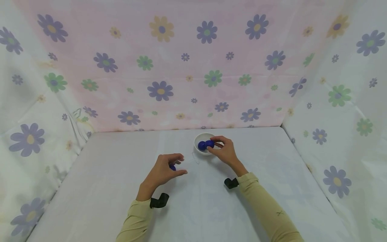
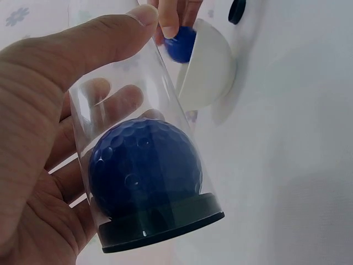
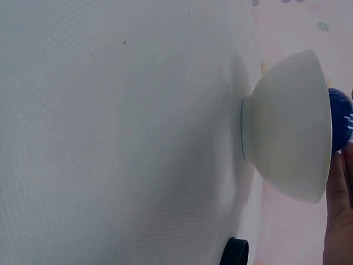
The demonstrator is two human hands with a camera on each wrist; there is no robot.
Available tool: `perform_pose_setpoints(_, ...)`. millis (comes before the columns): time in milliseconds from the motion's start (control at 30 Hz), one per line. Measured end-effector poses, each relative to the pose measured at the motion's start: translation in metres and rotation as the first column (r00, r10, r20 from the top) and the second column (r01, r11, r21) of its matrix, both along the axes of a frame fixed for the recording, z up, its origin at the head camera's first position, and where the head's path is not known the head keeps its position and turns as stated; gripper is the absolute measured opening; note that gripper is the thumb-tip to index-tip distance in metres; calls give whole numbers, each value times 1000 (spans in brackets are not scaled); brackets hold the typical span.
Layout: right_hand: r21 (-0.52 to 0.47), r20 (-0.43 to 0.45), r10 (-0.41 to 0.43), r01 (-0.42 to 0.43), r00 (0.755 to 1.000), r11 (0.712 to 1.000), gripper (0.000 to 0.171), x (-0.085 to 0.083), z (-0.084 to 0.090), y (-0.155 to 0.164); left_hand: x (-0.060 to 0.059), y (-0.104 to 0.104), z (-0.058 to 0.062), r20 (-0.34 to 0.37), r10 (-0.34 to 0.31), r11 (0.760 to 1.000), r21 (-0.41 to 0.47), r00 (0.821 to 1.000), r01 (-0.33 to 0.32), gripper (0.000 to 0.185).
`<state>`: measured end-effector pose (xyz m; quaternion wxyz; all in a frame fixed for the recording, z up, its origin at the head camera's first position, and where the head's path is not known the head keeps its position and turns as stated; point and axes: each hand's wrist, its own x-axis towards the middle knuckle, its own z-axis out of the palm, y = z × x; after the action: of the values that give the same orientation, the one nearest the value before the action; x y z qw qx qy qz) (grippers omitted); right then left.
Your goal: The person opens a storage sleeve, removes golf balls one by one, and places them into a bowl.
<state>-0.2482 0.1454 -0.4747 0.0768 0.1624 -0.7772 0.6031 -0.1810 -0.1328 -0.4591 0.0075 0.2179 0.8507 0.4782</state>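
Note:
My left hand (image 1: 163, 171) grips a clear plastic tube (image 2: 160, 72), fingers and thumb curled round its side. Inside, against the tube's black base (image 2: 165, 223), lies a dimpled blue golf ball (image 2: 146, 168). In the head view, the tube's faint far rim (image 1: 196, 158) lies near a white bowl (image 1: 197, 150). At the bowl, my right hand (image 1: 226, 153) pinches a second blue golf ball (image 1: 209, 144) between fingers and thumb. Another blue ball (image 1: 201, 146) is in the bowl beside it. The right wrist view catches the bowl side-on (image 3: 289, 127), with little of the hand.
A black round cap-like piece (image 3: 235, 252) is near the bowl, partly cut off by the frame. Black devices sit at both wrists, the left one (image 1: 159, 201) and the right one (image 1: 231, 183). Flower-patterned cloth (image 1: 187, 67) encloses the white table (image 1: 121, 174).

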Motion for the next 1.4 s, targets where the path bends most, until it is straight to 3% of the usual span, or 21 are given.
perform_pose_setpoints(267,-44,-12,1,-2,1000,999,34,-1,-1,1,1,0,1,2,6,1000,13,1000,-6,48)
perform_pose_setpoints(567,-100,-6,36,-36,999,994,39,-8,-30,5,0,1,5,-19,7,1000,-23,1000,-7,51)
perform_pose_setpoints(733,-101,13,75,-73,997,992,37,9,-26,-1,-2,2,7,-45,8,995,-96,999,-13,52)
perform_pose_setpoints(1033,-138,21,184,-179,983,974,36,40,-20,-15,-4,4,12,-20,6,987,-158,1000,-9,55)
perform_pose_setpoints(1400,-182,34,243,-233,969,955,44,52,-19,-26,-9,8,18,-41,5,964,-266,999,-16,54)
